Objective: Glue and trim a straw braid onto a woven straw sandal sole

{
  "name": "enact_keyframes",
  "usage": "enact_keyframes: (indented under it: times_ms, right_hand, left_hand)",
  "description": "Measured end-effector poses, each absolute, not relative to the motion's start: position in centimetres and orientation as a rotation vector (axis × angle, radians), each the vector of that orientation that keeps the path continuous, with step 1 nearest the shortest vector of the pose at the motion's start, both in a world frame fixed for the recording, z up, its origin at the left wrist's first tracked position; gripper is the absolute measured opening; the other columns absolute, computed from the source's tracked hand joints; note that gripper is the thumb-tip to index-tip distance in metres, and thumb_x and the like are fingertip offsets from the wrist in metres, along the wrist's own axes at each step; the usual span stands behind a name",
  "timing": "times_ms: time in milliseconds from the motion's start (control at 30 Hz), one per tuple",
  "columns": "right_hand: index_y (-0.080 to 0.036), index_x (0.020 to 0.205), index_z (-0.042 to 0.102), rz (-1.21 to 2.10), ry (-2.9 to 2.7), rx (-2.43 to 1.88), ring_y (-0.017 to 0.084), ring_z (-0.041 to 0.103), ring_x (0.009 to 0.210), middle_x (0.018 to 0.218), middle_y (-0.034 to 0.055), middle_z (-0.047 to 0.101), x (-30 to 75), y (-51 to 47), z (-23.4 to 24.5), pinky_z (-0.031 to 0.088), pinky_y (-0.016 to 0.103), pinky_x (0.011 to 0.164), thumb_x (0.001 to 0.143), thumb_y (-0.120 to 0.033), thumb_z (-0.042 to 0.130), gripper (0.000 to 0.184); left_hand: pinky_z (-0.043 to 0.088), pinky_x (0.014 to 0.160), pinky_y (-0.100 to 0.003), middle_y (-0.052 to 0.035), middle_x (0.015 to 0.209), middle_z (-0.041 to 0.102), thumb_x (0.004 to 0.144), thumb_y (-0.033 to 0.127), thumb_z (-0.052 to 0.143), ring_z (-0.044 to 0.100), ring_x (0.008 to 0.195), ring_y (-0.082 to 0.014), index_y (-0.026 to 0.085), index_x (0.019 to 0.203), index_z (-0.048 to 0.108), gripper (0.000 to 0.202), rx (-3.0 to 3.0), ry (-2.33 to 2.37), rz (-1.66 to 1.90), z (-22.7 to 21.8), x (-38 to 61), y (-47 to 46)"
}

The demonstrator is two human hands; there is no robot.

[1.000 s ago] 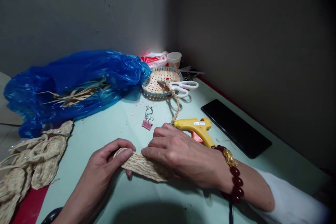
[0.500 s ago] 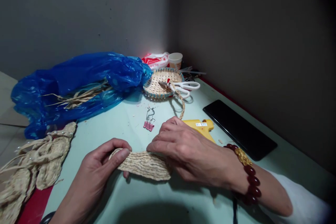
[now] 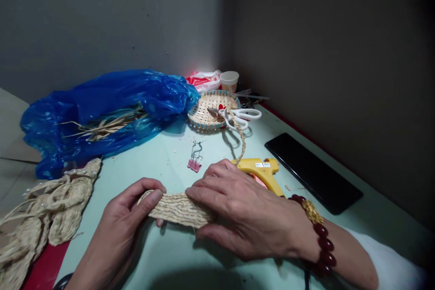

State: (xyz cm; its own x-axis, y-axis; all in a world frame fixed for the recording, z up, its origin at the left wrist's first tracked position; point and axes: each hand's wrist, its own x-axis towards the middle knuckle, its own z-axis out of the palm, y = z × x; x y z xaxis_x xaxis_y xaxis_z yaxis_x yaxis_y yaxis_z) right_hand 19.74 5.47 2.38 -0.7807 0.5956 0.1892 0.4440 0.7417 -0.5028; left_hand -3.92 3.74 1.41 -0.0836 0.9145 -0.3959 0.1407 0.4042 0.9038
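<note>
A flat band of woven straw (image 3: 176, 208) lies across the pale green table (image 3: 163, 154) in front of me. My left hand (image 3: 125, 222) pinches its left end between thumb and fingers. My right hand (image 3: 244, 208), with a red bead bracelet at the wrist, is closed over the band's right end, thumb underneath. A braided straw cord (image 3: 240, 138) runs from under the right hand back to the small woven basket (image 3: 205, 111).
A yellow glue gun (image 3: 260, 170) lies just behind my right hand, a black phone (image 3: 312, 172) to its right. White scissors (image 3: 239, 115) rest on the basket, pink binder clips (image 3: 194, 161) in the middle. A blue plastic bag (image 3: 102, 113) and woven straw pieces (image 3: 47, 208) lie left.
My right hand has slid a little left along the band and closed round it, covering more of it. The left hand keeps its pinch. The view has shifted slightly.
</note>
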Motion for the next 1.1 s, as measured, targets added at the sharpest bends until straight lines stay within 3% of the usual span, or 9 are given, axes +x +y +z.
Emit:
enact_keyframes:
  times_ms: [67, 133, 300, 533, 700, 800, 867, 967, 1100]
  right_hand:
    - [-0.009, 0.122, 0.057, 0.560, -2.637, -0.795, 0.027, 0.046, 0.102, 0.108, 0.0113, 0.063, 19.6, 5.5, 2.4, 0.036, 0.042, 0.090, 0.092, -0.042, 0.062, 0.044]
    - [-0.009, 0.122, 0.056, 0.468, -2.658, -0.787, 0.026, 0.044, 0.102, 0.109, 0.0113, 0.061, 19.6, 5.6, 2.3, 0.035, 0.042, 0.091, 0.093, -0.035, 0.059, 0.038]
    - [-0.010, 0.118, 0.056, 0.288, -2.665, -0.782, 0.024, 0.043, 0.096, 0.104, 0.0093, 0.059, 19.5, 5.5, 2.1, 0.035, 0.041, 0.088, 0.092, -0.016, 0.051, 0.027]
    - [-0.008, 0.124, 0.053, 0.325, -2.607, -0.748, 0.024, 0.044, 0.097, 0.108, 0.0107, 0.059, 19.9, 5.4, 2.8, 0.035, 0.041, 0.089, 0.095, -0.019, 0.046, 0.031]
    - [-0.010, 0.122, 0.054, 0.355, -2.618, -0.779, 0.024, 0.044, 0.095, 0.107, 0.0099, 0.059, 20.0, 5.1, 3.0, 0.034, 0.042, 0.091, 0.091, -0.014, 0.050, 0.031]
    - [-0.010, 0.124, 0.053, 0.360, -2.629, -0.775, 0.025, 0.044, 0.097, 0.110, 0.0104, 0.059, 20.1, 5.1, 3.0, 0.034, 0.043, 0.092, 0.087, -0.011, 0.052, 0.037]
    - [-0.009, 0.126, 0.052, 0.356, -2.641, -0.761, 0.026, 0.044, 0.099, 0.112, 0.0113, 0.059, 20.1, 5.2, 3.0, 0.035, 0.043, 0.093, 0.085, -0.009, 0.053, 0.041]
    - [-0.008, 0.131, 0.048, 0.353, -2.643, -0.716, 0.027, 0.044, 0.103, 0.117, 0.0129, 0.059, 20.1, 5.4, 2.9, 0.035, 0.044, 0.095, 0.082, -0.007, 0.053, 0.049]
    - [-0.006, 0.139, 0.040, 0.392, -2.557, -0.683, 0.026, 0.044, 0.109, 0.125, 0.0132, 0.058, 20.4, 5.8, 2.8, 0.035, 0.044, 0.099, 0.091, -0.010, 0.050, 0.049]
  left_hand:
    - [0.044, 0.051, -0.017, 0.0044, 0.064, 0.061, 0.065, 0.044, 0.084, 0.052, 0.056, -0.0117, 0.023, 0.078, 0.067, 0.031, 0.891, 1.494, 0.920, 1.8, -3.4, 3.7]
    - [0.046, 0.050, -0.017, 0.0043, 0.065, 0.061, 0.062, 0.040, 0.086, 0.051, 0.056, -0.0112, 0.021, 0.074, 0.067, 0.030, 0.824, 1.452, 0.971, 2.2, -2.8, 3.7]
    - [0.049, 0.063, -0.018, 0.0037, 0.073, 0.062, 0.076, 0.033, 0.077, 0.055, 0.068, -0.0129, 0.022, 0.079, 0.066, 0.015, 0.792, 1.313, 0.955, 2.8, -2.7, 3.4]
    - [0.051, 0.074, -0.021, -0.0007, 0.086, 0.070, 0.085, 0.043, 0.065, 0.060, 0.085, -0.0187, 0.022, 0.086, 0.074, 0.022, 0.885, 1.266, 0.960, 2.9, -3.2, 2.7]
    - [0.053, 0.087, -0.036, -0.0094, 0.103, 0.073, 0.090, 0.054, 0.049, 0.063, 0.104, -0.0305, 0.020, 0.098, 0.076, 0.044, 0.852, 1.196, 1.034, 4.0, -3.7, 3.1]
    - [0.049, 0.091, -0.033, -0.0077, 0.112, 0.072, 0.088, 0.053, 0.055, 0.061, 0.111, -0.0297, 0.024, 0.101, 0.074, 0.037, 1.196, 1.366, 1.024, 4.5, -3.7, 3.7]
    - [0.048, 0.088, -0.030, -0.0048, 0.109, 0.073, 0.084, 0.049, 0.064, 0.063, 0.104, -0.0279, 0.027, 0.099, 0.075, 0.029, 1.485, 1.434, 0.849, 4.6, -3.1, 4.0]
    - [0.047, 0.077, -0.027, -0.0020, 0.088, 0.074, 0.083, 0.043, 0.066, 0.064, 0.084, -0.0243, 0.026, 0.088, 0.076, 0.020, 1.688, 1.411, 0.638, 4.5, -1.7, 4.2]
    - [0.039, 0.056, -0.021, 0.0018, 0.068, 0.065, 0.085, 0.043, 0.063, 0.052, 0.061, -0.0157, 0.025, 0.078, 0.073, 0.023, 1.612, 1.411, 0.703, 4.3, -0.9, 4.3]
